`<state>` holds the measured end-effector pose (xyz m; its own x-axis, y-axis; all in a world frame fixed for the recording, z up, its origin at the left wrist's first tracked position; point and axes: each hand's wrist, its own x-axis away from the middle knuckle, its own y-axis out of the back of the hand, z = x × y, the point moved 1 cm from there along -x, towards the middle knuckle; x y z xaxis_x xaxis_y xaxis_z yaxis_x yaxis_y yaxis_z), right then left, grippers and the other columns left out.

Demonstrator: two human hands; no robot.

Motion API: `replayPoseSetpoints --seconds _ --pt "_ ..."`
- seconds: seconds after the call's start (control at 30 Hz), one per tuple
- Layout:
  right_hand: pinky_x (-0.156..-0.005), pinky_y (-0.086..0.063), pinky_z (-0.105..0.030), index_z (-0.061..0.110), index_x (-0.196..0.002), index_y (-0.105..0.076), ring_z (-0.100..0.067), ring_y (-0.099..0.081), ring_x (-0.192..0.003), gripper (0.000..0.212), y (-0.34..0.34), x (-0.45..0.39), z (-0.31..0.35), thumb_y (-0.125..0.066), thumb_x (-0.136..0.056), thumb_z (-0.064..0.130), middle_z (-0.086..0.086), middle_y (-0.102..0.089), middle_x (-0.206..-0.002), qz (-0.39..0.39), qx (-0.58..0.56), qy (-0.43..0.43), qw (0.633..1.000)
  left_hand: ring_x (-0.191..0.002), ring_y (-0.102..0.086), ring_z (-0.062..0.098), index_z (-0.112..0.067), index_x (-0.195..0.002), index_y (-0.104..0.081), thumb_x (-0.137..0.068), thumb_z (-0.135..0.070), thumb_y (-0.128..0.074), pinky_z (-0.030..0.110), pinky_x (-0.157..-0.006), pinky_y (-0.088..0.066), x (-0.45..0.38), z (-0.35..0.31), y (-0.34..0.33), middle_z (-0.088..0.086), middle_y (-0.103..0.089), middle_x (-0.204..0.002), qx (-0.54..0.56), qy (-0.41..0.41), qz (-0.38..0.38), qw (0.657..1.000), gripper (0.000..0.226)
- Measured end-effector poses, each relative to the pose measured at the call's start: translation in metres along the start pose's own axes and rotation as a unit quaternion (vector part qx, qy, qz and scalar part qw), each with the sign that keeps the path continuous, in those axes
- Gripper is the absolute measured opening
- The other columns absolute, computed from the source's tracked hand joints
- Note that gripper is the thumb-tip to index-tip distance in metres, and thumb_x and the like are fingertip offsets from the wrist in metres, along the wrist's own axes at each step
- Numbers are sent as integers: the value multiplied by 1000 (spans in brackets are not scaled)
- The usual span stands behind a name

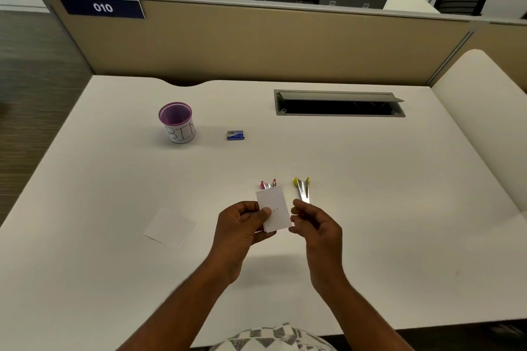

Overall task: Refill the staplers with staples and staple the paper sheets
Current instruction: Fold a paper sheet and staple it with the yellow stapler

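1. Sitting at the bottom centre of the frame: a patterned grey-and-white garment, with two bare forearms reaching up from it over the white desk.
2. Pinching a small stack of paper sheets just below the middle of the frame: the left hand, thumb lying on the front of the stack, fingers curled behind it; a small dark mark, maybe a staple, showing near the stack's middle.
3. Hovering just right of the stack: the right hand, fingers loosely curled with tips at the paper's right edge; not clear whether touching or gripping it.
4. Lying flat at lower left of the hands, well apart from them: a single white sheet.
5. Resting just above the hands: a red stapler, partly hidden behind the held stack, and beside it to the right a yellow stapler, swung open with its metal channel showing.
6. Sitting farther up, left of centre: a small blue staple box.
7. Standing left of that: a purple cup with a white label reading "BIN".
8. Lying toward the upper right: a grey cable slot with its lid raised.
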<state>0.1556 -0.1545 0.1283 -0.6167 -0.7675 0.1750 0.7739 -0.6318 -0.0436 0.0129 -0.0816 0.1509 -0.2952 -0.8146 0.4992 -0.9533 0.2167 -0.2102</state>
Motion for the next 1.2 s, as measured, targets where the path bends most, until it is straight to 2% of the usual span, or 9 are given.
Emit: replayPoseSetpoints --seconds 0.07,0.17,0.33,0.53,0.7,0.83,0.97,1.1,1.2 --pt "-73 -63 -31 24 -95 -81 -23 -75 -91 26 -1 -4 4 -66 -93 2 -4 -80 -97 34 -10 -39 999 -89 -77 26 -3 -107 -69 -91 -14 -71 38 -79 -64 0 0 -1 11 -78 -100 -6 -11 2 1000 20" --pt "-68 -62 -29 27 -85 -81 -22 -75 -81 12 -5 -3 10 -75 -90 18 0 -80 -90 56 34 -29 997 -90 -77 25 -6 -105 -70 -89 -16 -73 37 -78 -64 1 1 -3 9 -78 -101 -26 -26 0 999 19" --pt "-68 -64 -31 22 -88 -79 -21 -76 -83 1 -9 1 12 -78 -87 23 4 -80 -91 57 45 -29 997 -92 -76 24 -9 -104 -74 -87 -24 -76 39 -80 -64 4 0 -6 7 -78 -101 -72 -56 -1 996 23" --pt "-68 -61 -28 21 -85 -80 -20 -75 -83 12 -10 4 19 -72 -92 16 2 -80 -91 69 26 -49 996 -89 -76 23 -6 -104 -74 -87 -26 -75 35 -76 -64 3 -3 -6 8 -78 -98 -97 -60 -4 993 25" --pt "-66 -62 -28 27 -79 -82 -20 -76 -83 31 -11 4 24 -64 -97 9 4 -80 -89 68 -6 -64 996 -87 -76 27 -1 -92 -75 -91 -21 -72 39 -73 -64 2 -6 -5 13 -78 -95 -40 -37 -1 999 20" --pt "-64 -61 -26 30 -76 -81 -17 -75 -83 32 -11 4 24 -65 -96 10 7 -79 -88 59 4 -53 997 -89 -76 25 -6 -99 -75 -86 -23 -76 40 -77 -64 4 -2 -5 9 -78 -96 -52 -44 -10 998 21" --pt "-64 -61 -26 30 -75 -80 -15 -74 -82 31 -12 4 23 -67 -95 10 6 -79 -86 64 17 -37 997 -90 -75 23 -17 -99 -72 -81 -26 -79 35 -77 -64 5 1 -6 5 -77 -99 -93 -54 -27 994 21" --pt "-63 -61 -26 28 -75 -80 -17 -74 -81 30 -11 5 21 -67 -95 10 4 -79 -86 60 6 -41 997 -92 -75 27 -4 -106 -73 -88 -23 -74 44 -81 -64 4 0 -5 12 -77 -103 -79 -41 -10 996 26" --pt "-64 -61 -28 26 -73 -80 -19 -75 -81 29 -10 4 20 -67 -95 10 2 -79 -86 60 -4 -52 997 -87 -77 26 -3 -99 -75 -93 -23 -68 43 -78 -64 4 0 -5 13 -77 -98 -64 -38 -3 997 21"
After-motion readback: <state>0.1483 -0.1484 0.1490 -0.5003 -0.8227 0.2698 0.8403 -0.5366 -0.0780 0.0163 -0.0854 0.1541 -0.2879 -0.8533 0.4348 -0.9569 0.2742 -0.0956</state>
